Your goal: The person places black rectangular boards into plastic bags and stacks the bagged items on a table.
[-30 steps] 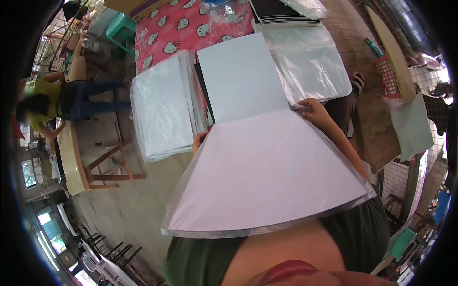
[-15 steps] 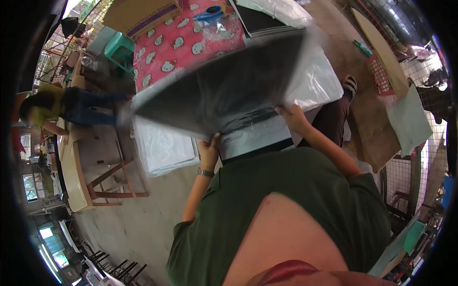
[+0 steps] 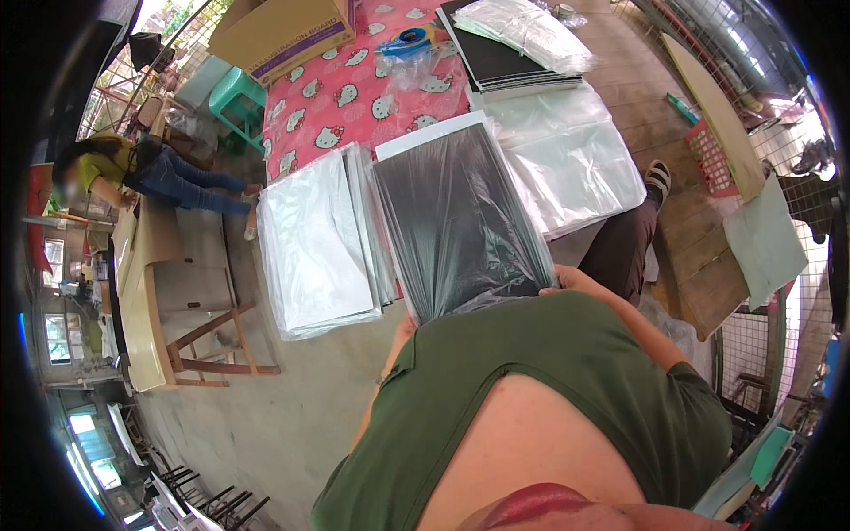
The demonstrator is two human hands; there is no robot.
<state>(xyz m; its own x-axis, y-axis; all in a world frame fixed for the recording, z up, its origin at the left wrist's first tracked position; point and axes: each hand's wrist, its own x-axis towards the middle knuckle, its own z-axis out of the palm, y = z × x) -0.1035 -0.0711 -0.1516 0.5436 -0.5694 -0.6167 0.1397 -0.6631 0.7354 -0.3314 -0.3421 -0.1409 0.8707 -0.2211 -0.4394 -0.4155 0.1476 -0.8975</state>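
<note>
A black board in a clear plastic sleeve [image 3: 465, 217] lies flat in front of me, its near end against my shirt. A white strip shows along its far edge. At the near right corner my right hand [image 3: 571, 283] is closed on the sleeved board, with the thumb on top. My left hand [image 3: 405, 333] is at the near left corner, closed on the edge; my shirt hides most of its fingers. To the left is a stack of white boards in clear plastic [image 3: 310, 252]. Clear plastic sleeves [image 3: 575, 159] are piled to the right.
On the pink patterned tablecloth [image 3: 354, 93] are a blue tape dispenser [image 3: 407, 41] and a cardboard box [image 3: 283, 35]. Black boards [image 3: 487, 49] with plastic packs [image 3: 531, 31] lie at the far right. A person [image 3: 150, 173] bends over a workbench [image 3: 146, 301] to the left, near a green stool [image 3: 237, 99].
The sleeved board was raised, tilted and blurred by motion; now it has come down flat between the two stacks. Both my hands have moved down and closer to my body.
</note>
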